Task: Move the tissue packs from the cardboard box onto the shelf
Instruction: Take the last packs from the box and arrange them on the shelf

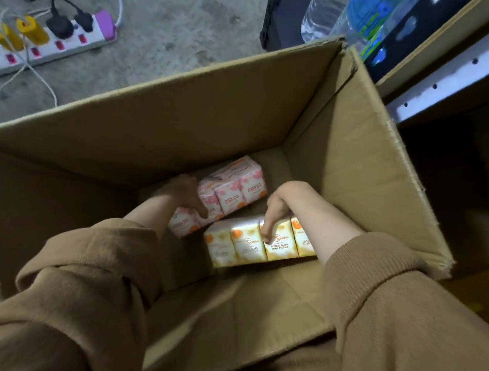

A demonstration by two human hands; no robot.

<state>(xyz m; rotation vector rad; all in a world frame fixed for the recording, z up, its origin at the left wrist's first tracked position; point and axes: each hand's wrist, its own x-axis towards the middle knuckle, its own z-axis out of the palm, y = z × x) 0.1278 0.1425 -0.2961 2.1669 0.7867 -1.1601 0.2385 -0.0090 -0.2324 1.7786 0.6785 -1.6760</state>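
View from the head camera, looking down into an open cardboard box (355,152) standing on a concrete floor (167,29); both arms, in brown sleeves (402,312), reach to the bottom of the box. Two multi-packs of tissues lie on the box floor, side by side and nearly touching: a pink tissue pack (234,194) toward the far wall, lying at a slant, and a yellow tissue pack (250,243) nearer the wearer, its label reading "FLORAL BLISS MINI TISSUE". Left hand (183,194) — closed over the near-left end of the pink pack, fingers curled onto its top edge; the frame is blurred here, so how firmly it grips cannot be told. Right hand (279,208) — knuckles up, fingers (266,230) pointing down onto the top face of the yellow pack; the fingers touch the wrapper, but whether they clasp it cannot be told. To the right of the box, the metal edge of a shelf (447,80); beyond the far corner, clear water bottles (324,14); at upper left on the floor, a white power strip (44,46) with plugs and cables.
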